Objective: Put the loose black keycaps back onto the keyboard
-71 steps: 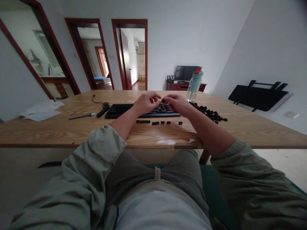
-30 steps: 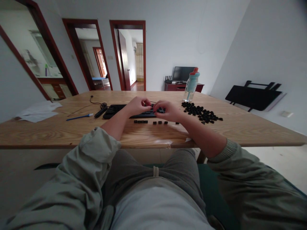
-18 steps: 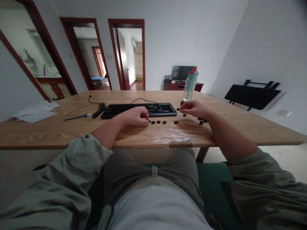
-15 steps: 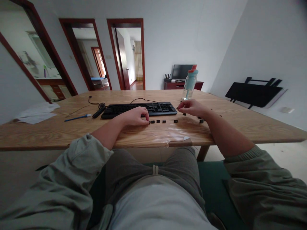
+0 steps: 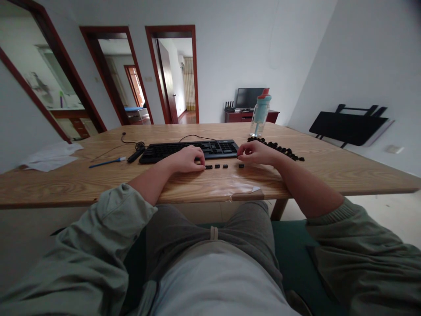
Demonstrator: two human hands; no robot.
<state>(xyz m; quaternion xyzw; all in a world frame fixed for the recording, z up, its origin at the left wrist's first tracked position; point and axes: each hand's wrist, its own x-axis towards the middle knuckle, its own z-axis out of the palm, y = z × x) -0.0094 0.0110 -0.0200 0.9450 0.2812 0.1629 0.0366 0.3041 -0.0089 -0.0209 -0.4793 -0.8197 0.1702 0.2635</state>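
1. The black plastic keyboard (image 5: pixel 212 149) lies flat on the wood-grained desk (image 5: pixel 184 188), a slim slab, its long axis running left to right.
2. Blocky keycaps (image 5: pixel 217 166) form a gappy row along its near side.
3. The left hand (image 5: pixel 187 159) meets that row; the right hand (image 5: pixel 258 152) curls by the keyboard's right corner. I can't tell whether either grip clasps a cap.
4. A knobbly black heap (image 5: pixel 289 152) spreads near a clear bottle (image 5: pixel 260 114).

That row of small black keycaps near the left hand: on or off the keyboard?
Off. The keycaps lie on the wooden table in front of the keyboard, with a visible gap between.
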